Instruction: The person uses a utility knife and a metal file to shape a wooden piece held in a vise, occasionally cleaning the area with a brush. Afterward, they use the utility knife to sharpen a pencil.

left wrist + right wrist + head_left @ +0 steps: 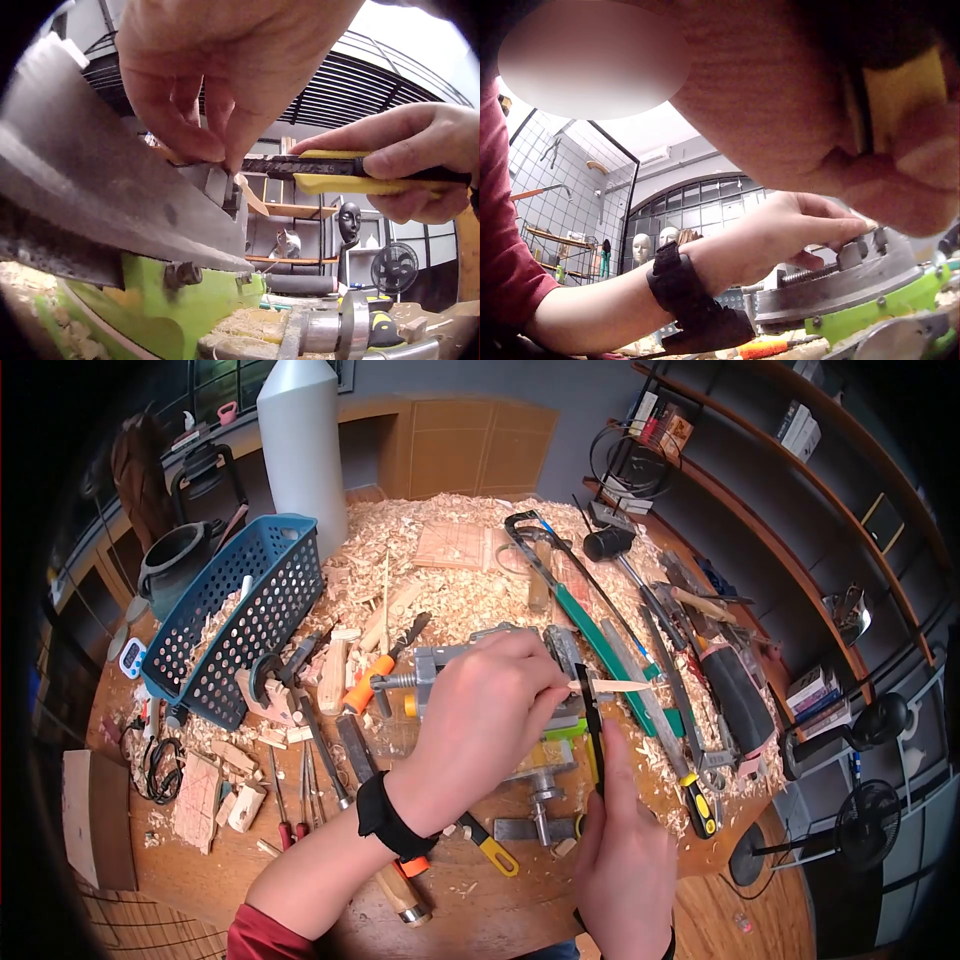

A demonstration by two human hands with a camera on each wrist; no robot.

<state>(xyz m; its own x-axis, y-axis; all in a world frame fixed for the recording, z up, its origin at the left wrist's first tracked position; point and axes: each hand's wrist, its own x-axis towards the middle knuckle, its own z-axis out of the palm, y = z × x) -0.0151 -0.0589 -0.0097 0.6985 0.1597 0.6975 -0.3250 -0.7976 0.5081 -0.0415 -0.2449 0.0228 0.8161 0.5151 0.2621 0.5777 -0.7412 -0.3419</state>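
Observation:
My left hand (485, 710) reaches over a grey bench vise (120, 187) with a lime-green base and pinches one end of a slim, pointed wooden strip (622, 686). The strip's tapered tip points right in the head view. In my right hand (625, 870) is a yellow-and-black utility knife (330, 184), gripped round its handle with the index finger stretched along it. Its blade end crosses the strip close beside my left fingertips. The vise top lies just under the left fingers in the right wrist view.
Wood shavings (400, 585) cover much of the bench. A blue perforated basket (290, 575) stands left. A green-framed hacksaw (575, 610), files and a black-and-yellow-handled tool (698, 810) lie right. An orange-handled tool (368, 682) and a chisel (400, 895) lie near the left arm.

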